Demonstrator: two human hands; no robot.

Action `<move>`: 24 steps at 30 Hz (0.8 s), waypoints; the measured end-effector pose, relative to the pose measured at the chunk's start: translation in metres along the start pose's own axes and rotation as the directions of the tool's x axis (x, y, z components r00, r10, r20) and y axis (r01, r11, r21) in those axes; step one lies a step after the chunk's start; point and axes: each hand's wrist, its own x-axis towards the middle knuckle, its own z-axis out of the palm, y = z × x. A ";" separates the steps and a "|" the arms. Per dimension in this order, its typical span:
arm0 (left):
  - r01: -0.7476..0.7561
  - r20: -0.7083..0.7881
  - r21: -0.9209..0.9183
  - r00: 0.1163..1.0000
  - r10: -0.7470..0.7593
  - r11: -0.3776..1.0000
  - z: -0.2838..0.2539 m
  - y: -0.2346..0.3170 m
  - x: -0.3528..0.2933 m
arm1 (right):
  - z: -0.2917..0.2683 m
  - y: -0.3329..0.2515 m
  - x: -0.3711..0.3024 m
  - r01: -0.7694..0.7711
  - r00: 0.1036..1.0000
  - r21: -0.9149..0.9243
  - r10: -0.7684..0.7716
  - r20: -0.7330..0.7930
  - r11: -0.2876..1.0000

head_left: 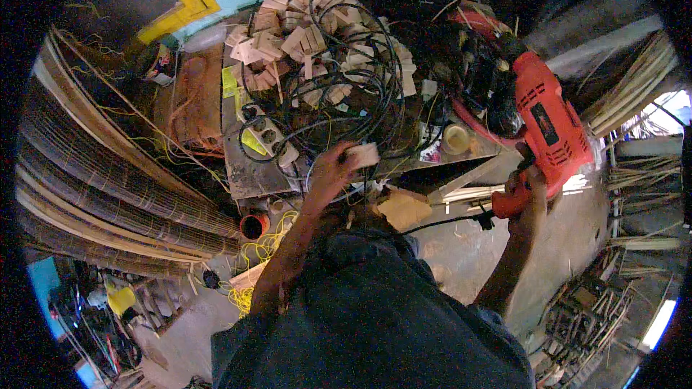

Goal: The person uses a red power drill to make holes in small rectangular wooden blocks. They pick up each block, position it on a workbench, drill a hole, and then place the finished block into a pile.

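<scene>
A red power drill (551,126) is gripped by its handle in my right hand (528,186), raised at the right with its body pointing up and left. A dark cord trails from the handle's base toward the left. My left hand (335,173) pinches a small pale wooden block (362,155) in front of the table's near edge. Beyond it, a heap of similar wooden blocks (306,36) lies on the table (241,166), with coiled black cable (393,86) draped over them. The drill's front end is dark and hard to make out.
A white power strip (270,137) lies at the table's left, near a brown wooden box (198,104). Rolled slatted blinds (108,166) fill the left side. Yellow cord (270,245) and an orange cup-like container (254,226) sit below the table. Bundled strips (638,79) lean at the right.
</scene>
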 end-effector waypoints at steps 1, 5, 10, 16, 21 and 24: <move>-0.119 -0.038 0.062 0.992 0.122 0.991 0.023 -0.001 0.022 | -0.010 0.004 0.001 -0.128 0.992 0.001 0.128 -0.011 0.992; -0.353 -0.207 0.324 0.879 0.430 0.878 0.096 -0.004 0.088 | -0.056 0.039 0.022 -0.268 0.963 -0.018 0.268 0.021 0.963; -0.469 -0.231 0.379 0.787 0.572 0.798 0.102 -0.013 0.091 | -0.070 0.047 0.024 -0.251 0.967 0.052 0.248 0.053 0.967; -0.280 -0.322 0.247 0.879 0.351 0.928 0.002 0.024 0.079 | -0.027 0.029 0.031 -0.103 0.991 -0.164 0.115 0.063 0.981; -0.245 -0.602 0.445 0.630 0.491 0.861 -0.098 0.011 0.103 | -0.039 0.071 0.058 -0.317 0.948 0.212 0.305 0.089 0.924; -0.245 -0.594 0.549 0.558 0.580 0.799 -0.121 0.011 0.133 | 0.016 0.038 0.025 -0.193 0.981 -0.079 0.193 -0.010 0.978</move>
